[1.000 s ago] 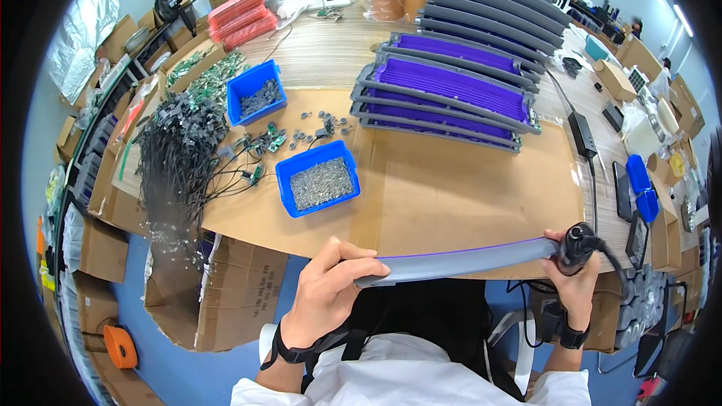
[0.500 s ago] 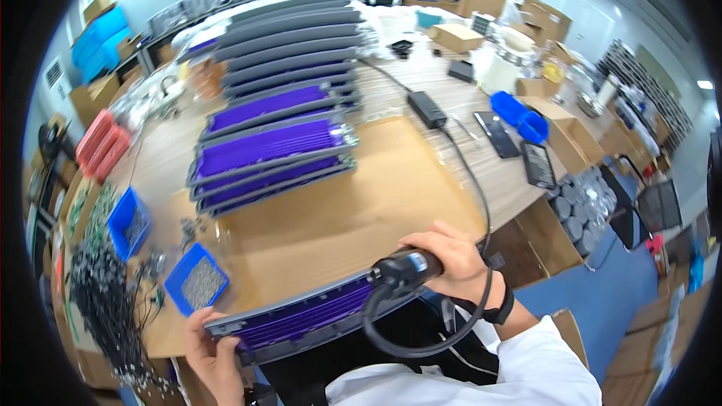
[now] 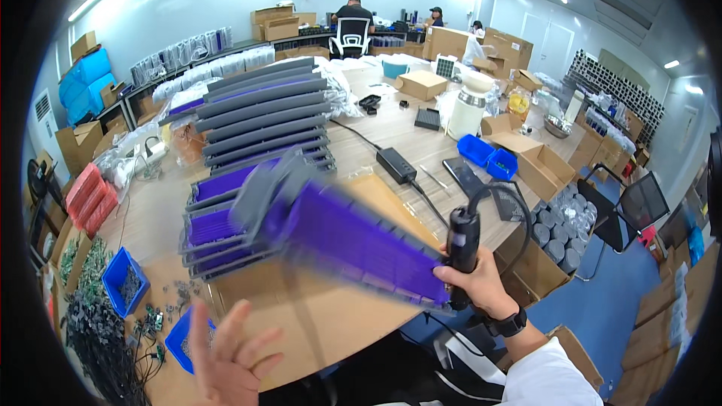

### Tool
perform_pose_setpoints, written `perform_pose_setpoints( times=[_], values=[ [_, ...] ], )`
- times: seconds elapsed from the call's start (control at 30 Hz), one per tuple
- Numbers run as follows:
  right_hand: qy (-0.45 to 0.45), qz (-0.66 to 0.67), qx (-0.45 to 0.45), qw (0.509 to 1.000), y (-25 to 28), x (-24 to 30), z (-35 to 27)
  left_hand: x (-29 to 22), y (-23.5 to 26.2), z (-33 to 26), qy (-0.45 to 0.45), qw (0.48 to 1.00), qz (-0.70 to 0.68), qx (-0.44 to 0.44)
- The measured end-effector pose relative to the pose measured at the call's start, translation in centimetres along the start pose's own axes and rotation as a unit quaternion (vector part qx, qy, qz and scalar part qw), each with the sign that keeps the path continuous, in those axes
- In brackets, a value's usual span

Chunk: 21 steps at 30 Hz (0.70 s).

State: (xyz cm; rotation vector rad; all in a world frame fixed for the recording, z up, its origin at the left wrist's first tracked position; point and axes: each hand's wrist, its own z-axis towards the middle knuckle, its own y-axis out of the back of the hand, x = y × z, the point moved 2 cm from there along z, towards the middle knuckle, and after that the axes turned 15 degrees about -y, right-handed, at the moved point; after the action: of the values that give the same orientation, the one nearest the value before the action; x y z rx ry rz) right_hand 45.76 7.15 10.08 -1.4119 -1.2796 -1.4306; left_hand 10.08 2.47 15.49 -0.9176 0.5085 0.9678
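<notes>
A purple panel with a grey frame [image 3: 361, 237] hangs tilted above the table, smeared by motion. Its right end meets my right hand [image 3: 483, 284], whose thumb presses against it. That same hand is closed round a black corded electric screwdriver [image 3: 464, 240], held nearly upright. My left hand [image 3: 235, 361] is off the panel, fingers spread and holding nothing, close to a small blue bin [image 3: 177, 344] partly hidden behind it. Behind the panel's raised left end, several similar purple panels [image 3: 214, 227] lie in a pile, partly covered by it.
A long row of grey-framed panels [image 3: 259, 116] runs toward the back. Brown cardboard [image 3: 331, 331] covers the near table. Another blue bin [image 3: 124, 282] and black cables [image 3: 94, 338] sit at left. At right are a power adapter [image 3: 396, 165], blue trays [image 3: 489, 156] and a cream flask [image 3: 468, 109].
The panel has risen from the table's near edge and swung up to the left. My left hand has let go of it. The screwdriver has turned from lying sideways to upright in my right hand.
</notes>
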Motion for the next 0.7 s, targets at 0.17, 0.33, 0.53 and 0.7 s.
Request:
perform_pose_setpoints(
  times=[0.17,0.33,0.53,0.7],
  values=[
    [-0.077,0.071,-0.094,0.99,2.0,-0.1,3.7,4.2,3.2,-3.3,0.136,0.982,0.035,0.13],
    [-0.12,0.032,-0.144,0.982,2.0,0.9,8.2,4.2,2.8,-4.5,0.079,0.927,0.292,0.222],
    [-0.204,-0.072,-0.213,0.953,2.1,-1.5,17.3,3.9,4.8,-6.6,0.066,0.905,0.385,0.165],
    [-0.214,-0.071,-0.206,0.952,-1.9,-1.8,20.7,3.9,6.4,-7.8,0.044,0.906,0.411,0.093]
  ],
)
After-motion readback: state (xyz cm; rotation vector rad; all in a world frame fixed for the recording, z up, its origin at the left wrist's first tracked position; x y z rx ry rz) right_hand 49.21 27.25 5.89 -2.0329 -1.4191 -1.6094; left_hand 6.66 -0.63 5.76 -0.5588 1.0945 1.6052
